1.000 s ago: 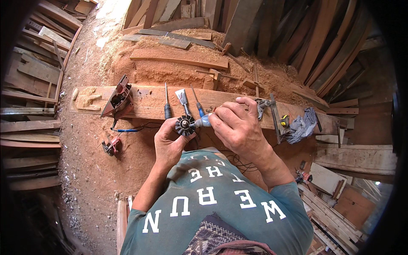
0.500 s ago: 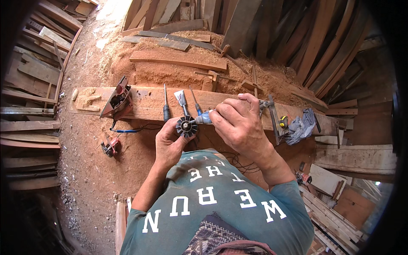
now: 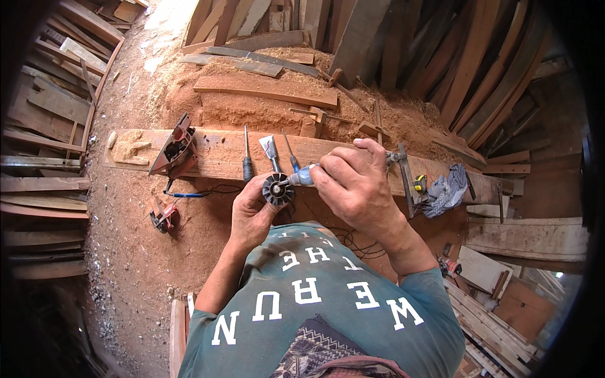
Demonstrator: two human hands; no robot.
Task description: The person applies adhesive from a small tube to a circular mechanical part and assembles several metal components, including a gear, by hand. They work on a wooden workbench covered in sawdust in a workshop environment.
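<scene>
My left hand [image 3: 251, 213] is closed around the side of a black finned motor fan [image 3: 278, 194], its round face turned up. In my right hand [image 3: 354, 183] is a blue tool with a narrow pale tip [image 3: 303, 177]; its exact kind is partly hidden by the fingers. The tip reaches over the fins, close to the fan's metal hub. Just beyond, on a wooden plank, lie a dark-handled screwdriver [image 3: 246, 162], a wide-bladed chisel or scraper [image 3: 269, 148] and a thin blue-handled screwdriver [image 3: 293, 159].
A red power-tool housing [image 3: 179, 150] sits on the plank [image 3: 220, 151], with another red part [image 3: 164, 218] on the ground. To the right lie a clamp-like metal tool [image 3: 405, 176], a yellow tape measure [image 3: 420, 183] and a grey-blue cloth [image 3: 449, 191]. Sawdust and stacked boards surround the plank.
The blue tool's tip has shifted left, from the fan's outer fins toward its hub. The fan has moved slightly down and right with my left hand.
</scene>
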